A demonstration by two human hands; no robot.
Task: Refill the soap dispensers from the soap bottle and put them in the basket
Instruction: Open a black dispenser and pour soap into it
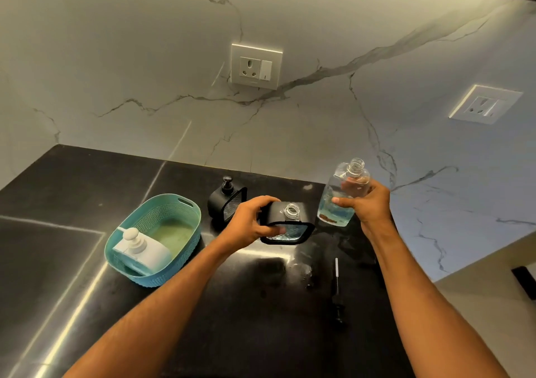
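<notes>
My left hand (251, 220) grips a black-framed soap dispenser (290, 225) with its pump off and its clear neck open, blue liquid showing low inside. My right hand (366, 203) holds a clear soap bottle (342, 195) upright and uncapped, with blue soap in its lower third. A second black dispenser (227, 203) with its pump on stands behind my left hand. A white dispenser (142, 251) lies in the teal basket (185, 212) at the left. A black pump with a white tube (337, 290) lies on the counter near my right forearm.
The black counter (72, 203) meets a marble wall with two sockets (256, 66) (485, 104). Wet smears mark the counter below the held dispenser. The counter's right edge runs beside my right arm, with floor beyond.
</notes>
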